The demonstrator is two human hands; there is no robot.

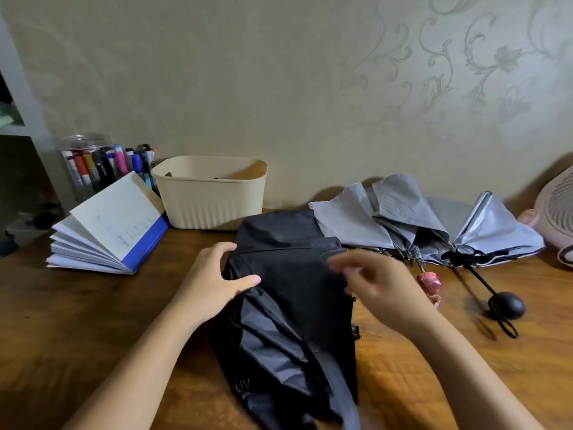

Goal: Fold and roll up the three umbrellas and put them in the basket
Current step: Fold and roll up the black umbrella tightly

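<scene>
A black umbrella (291, 305) lies collapsed on the wooden table (77, 321) in front of me, its loose canopy spread toward the near edge. My left hand (214, 274) grips the fabric on its left side near the top. My right hand (378, 283) is blurred at the right edge of the canopy, fingers curled on the cloth. Two silver-grey umbrellas lie unfolded at the right: one (366, 212) with a pink handle (429, 282), the other (496, 231) with a round black handle (507, 305). The cream basket (210, 193) stands behind the black umbrella.
An open blue-edged booklet (108, 225) leans left of the basket. A clear jar of markers (93, 166) stands behind it. A pink fan (555, 212) sits at the far right. The wall runs close behind everything.
</scene>
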